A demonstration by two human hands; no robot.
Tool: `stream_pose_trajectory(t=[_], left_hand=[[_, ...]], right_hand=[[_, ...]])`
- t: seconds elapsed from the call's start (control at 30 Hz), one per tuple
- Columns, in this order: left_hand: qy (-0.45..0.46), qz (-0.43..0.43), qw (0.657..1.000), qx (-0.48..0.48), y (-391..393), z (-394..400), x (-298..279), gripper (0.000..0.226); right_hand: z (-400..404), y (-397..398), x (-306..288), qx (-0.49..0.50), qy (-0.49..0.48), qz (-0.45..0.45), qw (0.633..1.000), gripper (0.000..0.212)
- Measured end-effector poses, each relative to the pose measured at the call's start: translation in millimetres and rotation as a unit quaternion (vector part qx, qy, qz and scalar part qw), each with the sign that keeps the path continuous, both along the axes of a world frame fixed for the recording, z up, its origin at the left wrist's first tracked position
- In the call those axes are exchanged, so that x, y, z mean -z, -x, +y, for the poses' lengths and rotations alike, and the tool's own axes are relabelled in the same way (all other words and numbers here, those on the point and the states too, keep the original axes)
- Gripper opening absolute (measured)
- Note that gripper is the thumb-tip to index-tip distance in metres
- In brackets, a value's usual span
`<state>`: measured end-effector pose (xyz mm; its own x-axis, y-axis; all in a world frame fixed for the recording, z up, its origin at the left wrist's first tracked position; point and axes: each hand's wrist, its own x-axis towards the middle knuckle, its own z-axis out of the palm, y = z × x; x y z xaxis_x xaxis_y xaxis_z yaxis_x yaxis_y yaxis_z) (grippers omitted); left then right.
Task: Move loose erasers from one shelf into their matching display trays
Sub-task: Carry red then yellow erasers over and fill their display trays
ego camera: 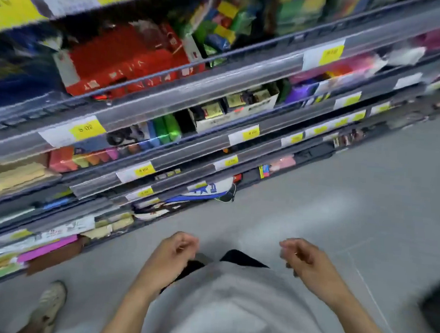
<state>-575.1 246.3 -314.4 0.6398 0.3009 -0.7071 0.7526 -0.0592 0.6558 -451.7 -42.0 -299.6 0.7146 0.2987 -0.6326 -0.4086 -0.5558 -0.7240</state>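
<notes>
The picture is blurred by motion. My left hand [173, 251] and my right hand [302, 257] hang low in front of my grey shirt, well away from the shelves, fingers loosely curled with nothing visible in them. A white display tray [269, 103] with small dark and gold boxes stands on a middle shelf, with a second one [203, 123] to its left. Green and blue blocks [164, 130] stand beside that one. Coloured blocks [83, 158] lie on the shelf to the lower left. I cannot tell which items are erasers.
Tiered shelves [192, 92] with yellow price tags run from the lower left to the upper right. Red boxes [122, 62] fill an upper shelf. Grey floor [340, 199] lies to the right. My shoe [51, 302] is at the bottom left, a dark object [437, 305] at the right edge.
</notes>
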Motion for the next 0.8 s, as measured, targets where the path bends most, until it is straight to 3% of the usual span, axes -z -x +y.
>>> stream_pose_trajectory(t=[0.2, 0.47, 0.8], left_hand=[[0.000, 0.040, 0.998, 0.048, -24.1, -74.4, 8.8, 0.009], [0.002, 0.051, 0.996, 0.074, -81.3, -126.8, 3.0, 0.007], [0.037, 0.021, 0.981, 0.187, -239.6, -163.4, 14.3, 0.008]], right_hand=[[-90.6, 10.0, 20.3, 0.058, 0.032, 0.042, 0.997, 0.010], [-133.0, -51.1, 10.7, 0.133, -0.024, -0.017, 0.991, 0.009], [-178.0, -126.1, 3.0, 0.247, -0.020, -0.061, 0.967, 0.010]])
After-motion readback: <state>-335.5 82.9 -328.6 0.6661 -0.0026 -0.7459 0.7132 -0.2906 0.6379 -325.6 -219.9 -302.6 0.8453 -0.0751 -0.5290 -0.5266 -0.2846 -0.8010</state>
